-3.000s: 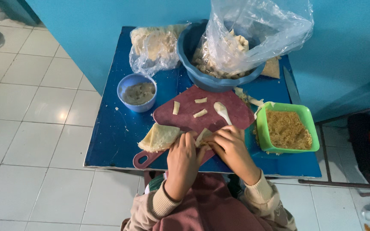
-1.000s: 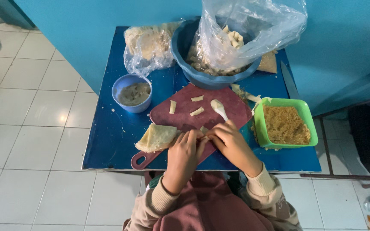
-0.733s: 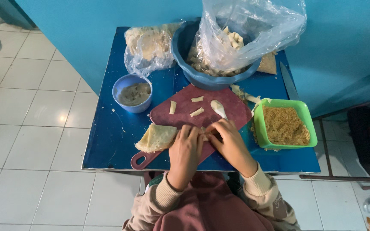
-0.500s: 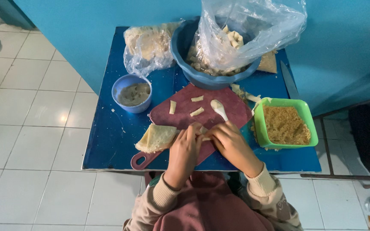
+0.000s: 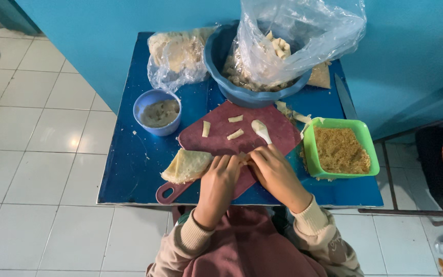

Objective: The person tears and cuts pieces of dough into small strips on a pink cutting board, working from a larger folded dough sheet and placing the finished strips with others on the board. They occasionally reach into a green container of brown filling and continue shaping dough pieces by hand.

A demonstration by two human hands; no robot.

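Maroon plastic cutting board [image 5: 262, 134], handle toward the person, on a blue table [image 5: 129, 169]. Both hands meet at its near edge over a small pale roll of wrapper [image 5: 243, 158], mostly hidden.

Left hand [image 5: 217, 180]: fingers curled down, tips pressing the roll's left end. Right hand [image 5: 274, 172]: fingers bent, tips on the right end. Neither is fully closed; each seems to pinch or press, though how firm the hold is I cannot tell (fingers cover most of it).

Roll lies just ahead of the fingertips, between the hands. Long axis appears to run left-right, across the person's body, parallel to the table's near edge. Both hands about equally near; the left covers more of it.

Stack of folded pale wrappers [image 5: 186, 165] touches the left hand's outer side. Three short finished rolls [image 5: 235, 134] farther up the board, with a white spoon [image 5: 261, 131]. Green tub of crumbs [image 5: 340, 149] right of the right hand; small blue bowl of paste [image 5: 158, 112] well left.
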